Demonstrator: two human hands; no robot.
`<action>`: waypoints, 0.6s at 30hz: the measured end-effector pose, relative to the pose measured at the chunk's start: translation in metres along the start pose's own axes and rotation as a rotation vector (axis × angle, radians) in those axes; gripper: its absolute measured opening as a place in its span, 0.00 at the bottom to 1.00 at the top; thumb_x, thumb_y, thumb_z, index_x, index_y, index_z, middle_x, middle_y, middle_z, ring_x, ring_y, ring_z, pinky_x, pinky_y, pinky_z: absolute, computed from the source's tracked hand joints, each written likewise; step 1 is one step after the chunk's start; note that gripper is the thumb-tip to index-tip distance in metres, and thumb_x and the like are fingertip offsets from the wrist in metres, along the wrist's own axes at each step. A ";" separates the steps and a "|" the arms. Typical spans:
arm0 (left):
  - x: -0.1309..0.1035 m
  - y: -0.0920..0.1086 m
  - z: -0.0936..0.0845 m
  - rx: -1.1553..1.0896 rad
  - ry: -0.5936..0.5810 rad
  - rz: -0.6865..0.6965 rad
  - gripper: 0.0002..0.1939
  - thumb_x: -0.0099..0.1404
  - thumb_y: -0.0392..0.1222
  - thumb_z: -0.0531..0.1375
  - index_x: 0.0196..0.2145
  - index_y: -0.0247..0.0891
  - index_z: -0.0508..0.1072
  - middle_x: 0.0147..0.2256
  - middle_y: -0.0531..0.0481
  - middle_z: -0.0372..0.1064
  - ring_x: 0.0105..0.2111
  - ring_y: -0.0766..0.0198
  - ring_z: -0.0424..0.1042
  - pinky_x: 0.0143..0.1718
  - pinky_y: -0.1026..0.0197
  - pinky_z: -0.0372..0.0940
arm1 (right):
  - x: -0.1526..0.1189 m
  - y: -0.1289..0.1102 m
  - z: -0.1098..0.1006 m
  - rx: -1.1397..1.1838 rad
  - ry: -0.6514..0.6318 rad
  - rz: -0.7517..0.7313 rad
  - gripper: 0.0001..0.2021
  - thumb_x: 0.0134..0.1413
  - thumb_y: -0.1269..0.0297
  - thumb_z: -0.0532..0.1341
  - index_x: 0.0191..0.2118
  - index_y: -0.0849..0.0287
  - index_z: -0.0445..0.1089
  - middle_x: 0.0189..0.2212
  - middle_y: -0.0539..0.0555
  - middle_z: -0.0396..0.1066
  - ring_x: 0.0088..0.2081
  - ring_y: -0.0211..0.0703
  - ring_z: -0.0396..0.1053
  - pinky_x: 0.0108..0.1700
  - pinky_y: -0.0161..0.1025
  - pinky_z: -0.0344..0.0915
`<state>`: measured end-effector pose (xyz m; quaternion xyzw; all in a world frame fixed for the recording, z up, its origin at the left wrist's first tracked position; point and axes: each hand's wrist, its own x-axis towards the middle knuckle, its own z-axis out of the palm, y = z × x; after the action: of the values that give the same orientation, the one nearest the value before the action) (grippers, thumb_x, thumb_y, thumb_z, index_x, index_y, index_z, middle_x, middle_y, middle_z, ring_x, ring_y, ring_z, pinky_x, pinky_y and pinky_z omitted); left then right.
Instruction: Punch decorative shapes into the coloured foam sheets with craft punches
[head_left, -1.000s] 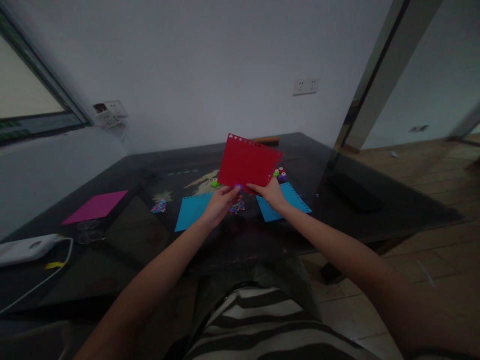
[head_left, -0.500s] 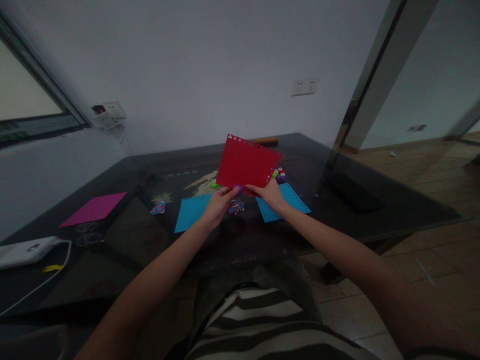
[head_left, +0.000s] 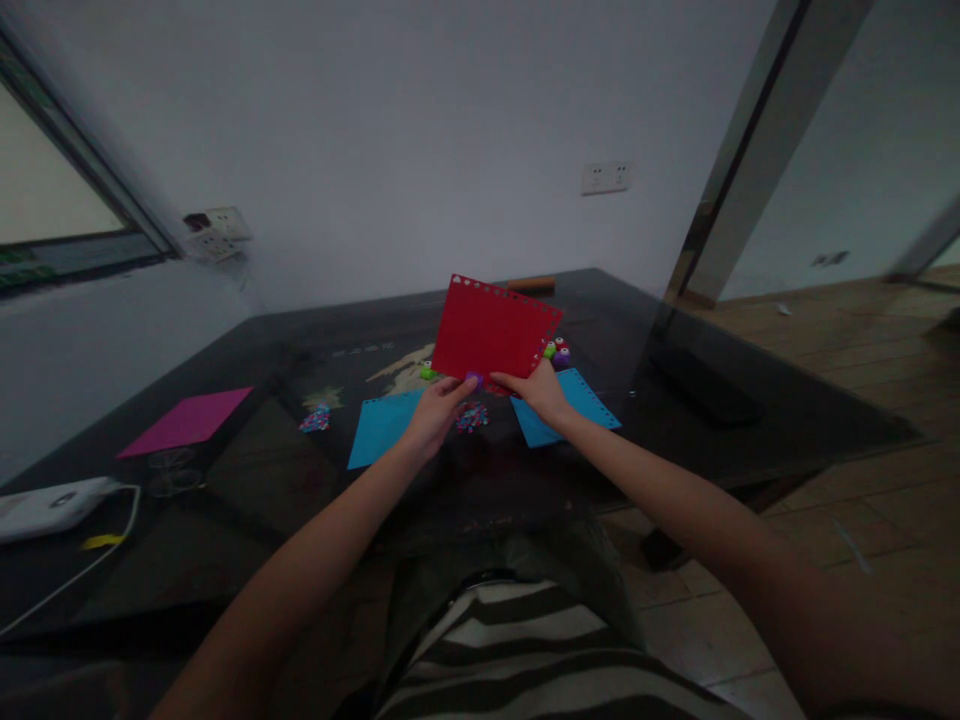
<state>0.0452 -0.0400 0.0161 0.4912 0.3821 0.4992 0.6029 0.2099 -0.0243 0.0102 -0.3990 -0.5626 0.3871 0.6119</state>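
Note:
A red sheet of paper, with small shapes punched along its top and right edges, is held up tilted above the table. My right hand is closed on its lower right part, thumb on the near face. My left hand is closed round a small purple craft punch at the sheet's bottom edge; most of the punch is hidden by fingers and paper. Beneath lies a pile of coloured paper confetti. Blue punched sheets lie at left and right.
Several more small punches stand behind the sheet, with a green one on the left. Farther left are another confetti pile, a magenta sheet and a white power strip. A black case lies right.
Both hands keep their grip on the red sheet and the purple punch. The view has shifted very slightly; nothing else has visibly moved.

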 end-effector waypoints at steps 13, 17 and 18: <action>0.001 -0.003 -0.001 0.025 0.003 0.013 0.14 0.50 0.49 0.67 0.32 0.39 0.75 0.35 0.47 0.74 0.36 0.57 0.72 0.38 0.58 0.65 | 0.000 0.001 0.001 -0.014 0.010 -0.026 0.22 0.36 0.62 0.69 0.42 0.62 0.70 0.38 0.60 0.75 0.46 0.53 0.72 0.49 0.51 0.70; 0.002 -0.004 -0.002 0.035 0.019 0.019 0.13 0.50 0.49 0.67 0.32 0.39 0.76 0.35 0.46 0.74 0.36 0.57 0.72 0.37 0.59 0.64 | -0.002 -0.004 0.001 -0.035 0.013 -0.049 0.23 0.36 0.62 0.69 0.43 0.61 0.70 0.40 0.59 0.75 0.46 0.52 0.72 0.50 0.50 0.69; 0.002 -0.004 -0.002 0.035 0.023 0.018 0.14 0.50 0.49 0.67 0.32 0.39 0.76 0.35 0.46 0.74 0.36 0.57 0.72 0.37 0.59 0.64 | -0.003 -0.005 0.001 -0.038 0.011 -0.053 0.22 0.37 0.62 0.69 0.42 0.61 0.70 0.39 0.59 0.75 0.46 0.51 0.72 0.50 0.50 0.69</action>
<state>0.0448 -0.0377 0.0115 0.4993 0.3932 0.5035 0.5853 0.2089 -0.0287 0.0140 -0.3979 -0.5768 0.3576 0.6174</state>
